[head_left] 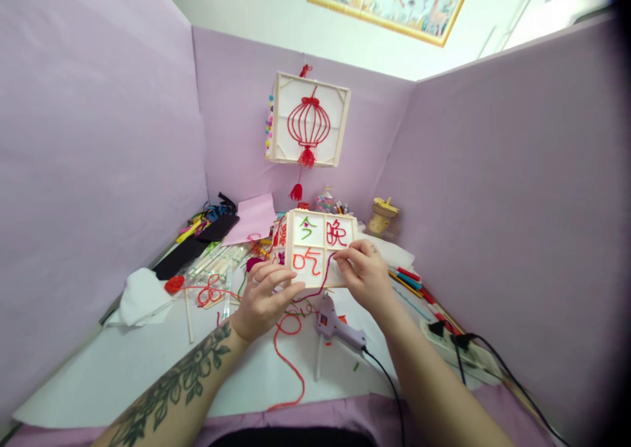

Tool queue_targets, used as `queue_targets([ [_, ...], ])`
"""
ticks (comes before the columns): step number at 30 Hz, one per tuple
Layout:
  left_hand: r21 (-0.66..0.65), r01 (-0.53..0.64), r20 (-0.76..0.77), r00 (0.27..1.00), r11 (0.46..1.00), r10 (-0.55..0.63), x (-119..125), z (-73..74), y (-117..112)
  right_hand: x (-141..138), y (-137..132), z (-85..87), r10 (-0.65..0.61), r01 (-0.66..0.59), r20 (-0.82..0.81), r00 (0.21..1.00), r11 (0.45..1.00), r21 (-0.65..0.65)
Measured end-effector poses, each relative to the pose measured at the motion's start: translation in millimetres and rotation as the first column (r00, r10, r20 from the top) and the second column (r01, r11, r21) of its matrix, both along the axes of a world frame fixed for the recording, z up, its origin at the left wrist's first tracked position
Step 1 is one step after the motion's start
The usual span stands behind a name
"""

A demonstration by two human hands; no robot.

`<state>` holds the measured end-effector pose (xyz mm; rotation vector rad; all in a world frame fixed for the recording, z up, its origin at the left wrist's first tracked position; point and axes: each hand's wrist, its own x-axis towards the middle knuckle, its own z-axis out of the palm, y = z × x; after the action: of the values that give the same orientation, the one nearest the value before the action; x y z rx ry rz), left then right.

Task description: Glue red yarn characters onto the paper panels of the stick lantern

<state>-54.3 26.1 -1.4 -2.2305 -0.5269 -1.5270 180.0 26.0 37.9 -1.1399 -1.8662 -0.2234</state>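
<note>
A small square paper lantern box [315, 244] with a wooden stick frame stands on the white work surface. Its front panes carry yarn characters in green, red and orange. My left hand [266, 297] grips the box's lower left corner with curled fingers. My right hand [362, 271] pinches a length of dark red yarn [325, 281] against the lower right pane. The yarn trails down between my hands to loose red yarn [288, 342] on the table.
A purple glue gun [338, 325] lies just below my hands, its black cord running toward me. A power strip [451, 343] and coloured sticks [411, 279] sit at the right. A finished lantern [308, 119] hangs on the back wall. Craft clutter [211, 250] fills the left.
</note>
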Motion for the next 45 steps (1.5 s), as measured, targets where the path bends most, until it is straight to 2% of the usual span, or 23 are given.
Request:
queue_targets([
  [8,-0.004,-0.001,-0.001,1.000,1.000,0.001,0,0.9,-1,-4,1,0.5,0.043,-0.042,0.043,0.998,0.999,-0.025],
  [18,0.009,0.007,-0.006,1.000,1.000,-0.007,0,1.2,-1,-1,-7,4.2,0.042,-0.042,-0.007,0.999,0.999,0.000],
  [20,0.000,0.002,-0.006,1.000,1.000,-0.002,0,0.6,-1,-3,-10,6.1,0.061,-0.061,-0.063,0.996,0.998,0.000],
  [22,-0.009,-0.004,-0.003,1.000,1.000,0.004,-1,0.1,0,-2,-16,8.1,0.074,-0.068,-0.228,0.971,0.997,0.034],
  [23,-0.010,-0.004,-0.001,1.000,1.000,0.004,-1,-0.1,0,0,-20,9.1,0.081,-0.056,-0.368,0.926,0.995,0.079],
  [24,-0.009,-0.003,0.002,1.000,1.000,0.003,-1,-0.2,0,5,-24,9.9,0.097,-0.030,-0.530,0.842,0.991,0.133],
  [26,-0.002,-0.001,0.004,1.000,1.000,0.001,-1,-0.1,1,20,-32,10.6,0.162,0.043,-0.812,0.561,0.974,0.224],
  [28,0.001,-0.005,0.004,1.000,1.000,0.005,-1,0.0,1,39,-38,8.7,0.204,0.096,-0.937,0.282,0.966,0.239],
  [29,0.001,-0.008,0.004,1.000,1.000,0.008,-1,-0.1,2,49,-39,6.3,0.201,0.103,-0.958,0.206,0.969,0.226],
  [30,0.002,-0.010,0.004,1.000,1.000,0.010,-1,-0.3,2,58,-40,2.8,0.194,0.100,-0.965,0.176,0.972,0.213],
  [31,0.002,-0.011,0.004,1.000,1.000,0.011,-1,-0.6,2,65,-40,-1.6,0.187,0.094,-0.966,0.179,0.974,0.206],
  [34,0.011,-0.012,0.005,1.000,1.000,0.012,0,-2.0,3,74,-38,-17.4,0.171,0.026,-0.951,0.258,0.983,0.184],
  [39,-0.004,-0.026,0.004,1.000,1.000,0.026,0,-3.1,3,61,-38,-36.5,0.113,-0.077,-0.944,0.311,0.993,0.093],
  [45,-0.009,-0.021,-0.009,1.000,1.000,0.021,0,-1.4,3,56,-53,-51.9,-0.045,-0.071,-0.868,0.494,0.993,-0.092],
])
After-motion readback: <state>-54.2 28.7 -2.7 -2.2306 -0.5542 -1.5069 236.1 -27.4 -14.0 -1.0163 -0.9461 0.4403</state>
